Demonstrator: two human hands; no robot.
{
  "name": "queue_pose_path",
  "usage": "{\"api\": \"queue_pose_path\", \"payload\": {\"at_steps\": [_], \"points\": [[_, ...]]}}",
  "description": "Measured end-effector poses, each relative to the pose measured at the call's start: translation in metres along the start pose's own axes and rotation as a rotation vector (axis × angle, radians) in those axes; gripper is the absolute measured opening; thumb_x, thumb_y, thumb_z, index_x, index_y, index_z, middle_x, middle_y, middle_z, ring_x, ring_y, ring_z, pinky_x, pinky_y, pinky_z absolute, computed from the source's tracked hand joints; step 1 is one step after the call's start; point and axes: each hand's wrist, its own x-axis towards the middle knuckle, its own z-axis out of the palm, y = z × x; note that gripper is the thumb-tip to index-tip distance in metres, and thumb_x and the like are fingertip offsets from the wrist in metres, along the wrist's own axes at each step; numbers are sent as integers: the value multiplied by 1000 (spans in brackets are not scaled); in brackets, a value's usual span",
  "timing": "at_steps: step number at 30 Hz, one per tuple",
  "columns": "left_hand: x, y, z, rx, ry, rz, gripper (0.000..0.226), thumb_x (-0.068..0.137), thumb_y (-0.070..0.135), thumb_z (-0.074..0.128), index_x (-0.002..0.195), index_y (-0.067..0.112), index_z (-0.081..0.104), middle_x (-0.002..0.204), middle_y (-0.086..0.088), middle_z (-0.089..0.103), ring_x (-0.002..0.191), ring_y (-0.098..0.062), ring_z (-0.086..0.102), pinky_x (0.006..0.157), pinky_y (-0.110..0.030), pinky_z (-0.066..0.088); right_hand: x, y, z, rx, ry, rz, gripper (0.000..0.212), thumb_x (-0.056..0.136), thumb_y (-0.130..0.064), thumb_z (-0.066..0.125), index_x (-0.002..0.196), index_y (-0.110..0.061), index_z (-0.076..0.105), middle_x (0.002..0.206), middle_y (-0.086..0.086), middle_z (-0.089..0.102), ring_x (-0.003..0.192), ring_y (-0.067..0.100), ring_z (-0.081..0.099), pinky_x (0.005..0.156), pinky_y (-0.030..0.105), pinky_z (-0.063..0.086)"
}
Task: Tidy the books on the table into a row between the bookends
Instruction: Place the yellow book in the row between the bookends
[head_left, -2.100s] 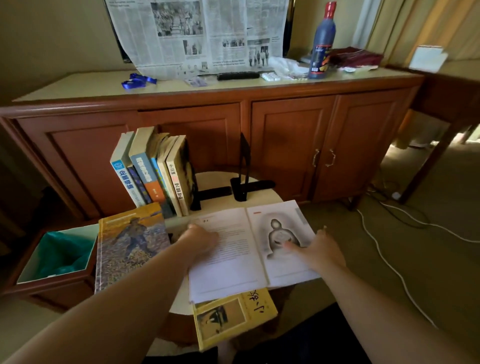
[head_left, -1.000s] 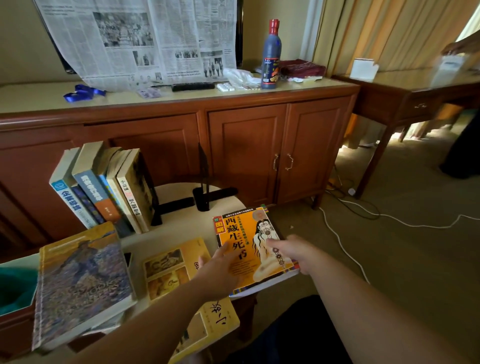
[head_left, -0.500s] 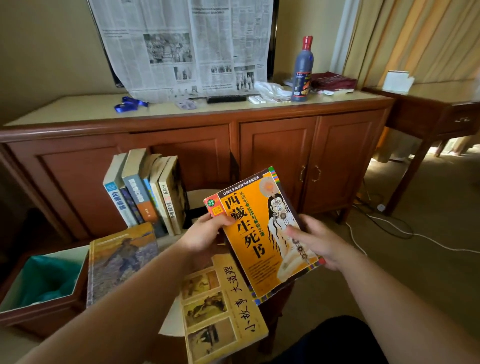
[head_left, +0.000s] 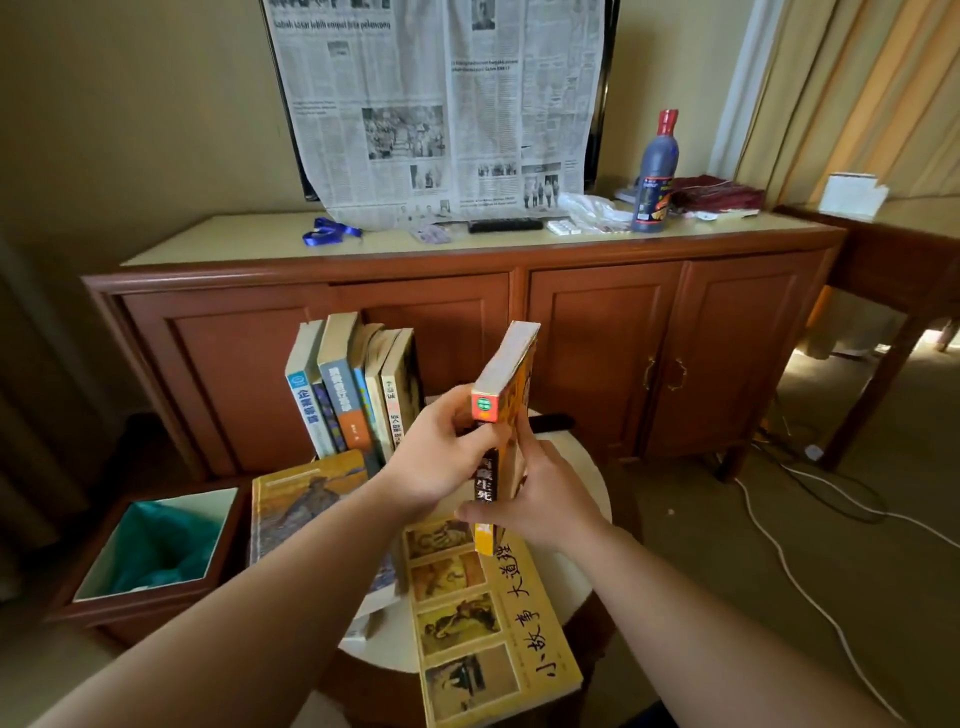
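Orange book (head_left: 506, 395): held upright above the centre of the round tabletop (head_left: 582, 483), spine toward the camera and top tilted slightly toward 1 o'clock. The spine is dark with pale characters, with a red-and-green label at its top and a yellow band at its foot; the page block along the top edge looks yellowed. The cover face shows orange.

Left hand (head_left: 436, 462): clamped on the upper spine, fingers curled round the book's left side.

Right hand (head_left: 535, 506): clamped on the lower part of the book, thumb across the spine, fingers behind the right face.

Row of books (head_left: 353, 395): at 10 o'clock from the held book, standing and leaning to the right, spines outward. The support at its right end is hidden behind the hands.

Bookend (head_left: 548, 422): only a black base shows, at 2 o'clock just beside the held book.

Yellow book (head_left: 488, 618): lying flat at 6 o'clock, overhanging the tabletop edge.

Painted-cover book (head_left: 306, 509): flat at 8 o'clock, partly under the left forearm.
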Motion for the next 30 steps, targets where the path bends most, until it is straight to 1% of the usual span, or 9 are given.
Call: {"api": "queue_pose_path", "payload": {"at_steps": [5,7,11,14,17,20,23,26,30], "points": [[-4,-8,-5,76,-61,-55,45,99,20,66,142,30,57,121,4,73,111,-10,70,97,-35,56,-1,-4,7,-44,112,115,51,84,-35,75,131,-30,55,86,-12,65,75,6,64,60,25,52],[-8,-12,-11,7,-67,-108,41,102,20,59,142,30,58,121,4,74,111,-8,71,87,-27,52,-5,-2,10,-54,111,156,44,87,-37,73,128,-30,59,87,-13,66,72,6,65,59,26,55],[-7,-23,-27,51,-123,-150,46,97,29,62,142,36,61,125,12,73,120,-7,66,97,-36,50,-11,-5,17,-57,142,190,40,92,-44,70,128,-30,62,88,-11,67,69,5,64,54,21,51],[2,-26,-37,276,-130,-97,39,100,22,65,138,31,65,124,15,71,119,-6,64,100,-30,51,-9,-4,18,-45,161,224,33,92,-40,71,122,-28,66,95,-9,69,75,9,66,58,24,55],[20,-25,-60,650,42,-20,36,99,23,66,134,25,67,125,13,69,111,-5,65,90,-21,48,-6,1,18,-14,169,218,30,94,-36,69,120,-21,66,112,-3,72,83,11,66,60,21,54],[49,-23,-93,942,182,53,44,98,20,65,142,23,60,142,-1,57,121,-22,60,98,-32,51,-2,6,17,51,182,187,28,94,-36,71,112,-16,69,111,-3,74,82,8,67,58,20,55],[82,-25,-115,1338,88,84,66,94,12,63,155,28,42,165,-4,32,154,-30,25,126,-54,21,5,7,9,157,189,125,43,83,-48,71,94,-6,68,87,6,74,76,20,71,66,49,62],[100,-34,-126,1731,-26,107,90,86,14,69,162,33,24,173,-2,8,160,-29,-4,115,-77,-10,21,1,-3,246,123,56,39,84,-44,75,102,-10,70,93,-1,76,87,16,73,80,50,62],[100,-48,-134,1745,-21,100,86,87,18,69,161,28,26,167,7,24,159,-24,4,113,-80,-13,47,-12,-11,249,52,-23,17,92,-28,77,103,-16,72,99,-10,77,94,8,72,84,42,62]]}}
